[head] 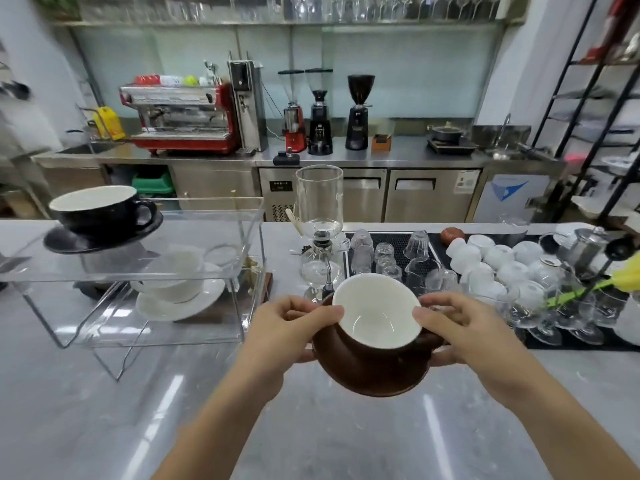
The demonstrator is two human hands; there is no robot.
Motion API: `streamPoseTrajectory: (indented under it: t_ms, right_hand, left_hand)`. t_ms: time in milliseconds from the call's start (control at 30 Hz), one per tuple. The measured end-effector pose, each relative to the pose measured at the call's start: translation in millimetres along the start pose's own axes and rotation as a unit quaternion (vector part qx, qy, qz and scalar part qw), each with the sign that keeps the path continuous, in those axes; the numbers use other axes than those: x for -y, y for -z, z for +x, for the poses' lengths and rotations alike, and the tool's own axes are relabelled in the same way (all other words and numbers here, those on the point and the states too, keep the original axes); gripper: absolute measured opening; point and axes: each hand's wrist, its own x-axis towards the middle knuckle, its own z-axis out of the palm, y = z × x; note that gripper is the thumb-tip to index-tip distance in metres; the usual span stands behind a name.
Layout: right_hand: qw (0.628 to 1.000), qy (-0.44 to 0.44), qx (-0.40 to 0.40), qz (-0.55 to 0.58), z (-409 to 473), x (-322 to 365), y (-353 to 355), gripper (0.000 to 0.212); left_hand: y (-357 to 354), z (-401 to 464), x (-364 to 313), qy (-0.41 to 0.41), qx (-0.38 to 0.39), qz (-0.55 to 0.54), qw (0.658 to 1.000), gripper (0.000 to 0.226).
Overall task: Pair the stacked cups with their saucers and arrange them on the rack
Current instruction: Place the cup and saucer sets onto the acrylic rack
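Both hands are up at lower centre of the frame, carrying the brown cup seated on its brown saucer, the pair held above the bench and tipped so the white inside faces the camera. The left hand pinches the cup's rim with thumb on top and fingers curled under the saucer's edge; the right hand mirrors it on the far side, thumb on the rim, fingers beneath. Neither hand is spread; both are closed on the set. The clear rack sits up and to the left of the hands, so the left hand is the nearer one. Its upper shelf already carries a black cup on a black saucer, and a white cup on a white saucer sits lower down. Free shelf shows right of the black set, so the carry likely runs leftward and upward, levelling the tilt before setting down.
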Motion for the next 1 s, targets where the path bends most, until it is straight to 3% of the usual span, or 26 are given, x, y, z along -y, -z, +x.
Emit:
streamPoseTrajectory:
  t_ms: [433, 1000]
  right_hand:
    - [0.993, 0.073, 0.08, -0.048, 16, 111, -26, 0.022]
    - [0.976, 0.108, 0.186, -0.042, 82, 182, -138, 0.032]
  left_hand:
    - [38, 2, -102, -0.077, 0.004, -0.001, 0.997, 0.028]
    - [142, 17, -155, -0.094, -0.11, -0.038, 0.989, 0.038]
